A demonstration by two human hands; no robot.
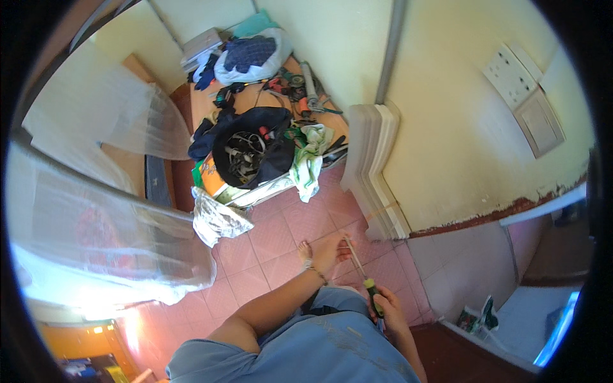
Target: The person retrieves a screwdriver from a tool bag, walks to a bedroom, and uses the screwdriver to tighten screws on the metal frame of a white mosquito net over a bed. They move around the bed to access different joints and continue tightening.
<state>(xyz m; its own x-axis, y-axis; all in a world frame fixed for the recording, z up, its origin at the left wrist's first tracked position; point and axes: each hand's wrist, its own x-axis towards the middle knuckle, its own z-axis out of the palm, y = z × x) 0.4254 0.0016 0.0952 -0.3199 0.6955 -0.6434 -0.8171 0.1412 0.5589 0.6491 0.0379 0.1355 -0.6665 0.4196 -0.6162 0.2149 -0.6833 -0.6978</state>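
My right hand is closed around the green and black handle of a screwdriver. Its thin metal shaft points up and to the left, away from my body. At the far end of that shaft is my left hand, its fingers curled and pinched against the tip. Whether a small piece sits between those fingertips is too small to tell. A bracelet circles my left wrist. Both hands are in front of my blue shirt, above the pink tiled floor.
Ahead stands a wooden table bearing a black bag of cables and tools, power tools and cloths. White netting hangs at left. Pale moulded panels lean on the wall at right, below a socket and switch plate.
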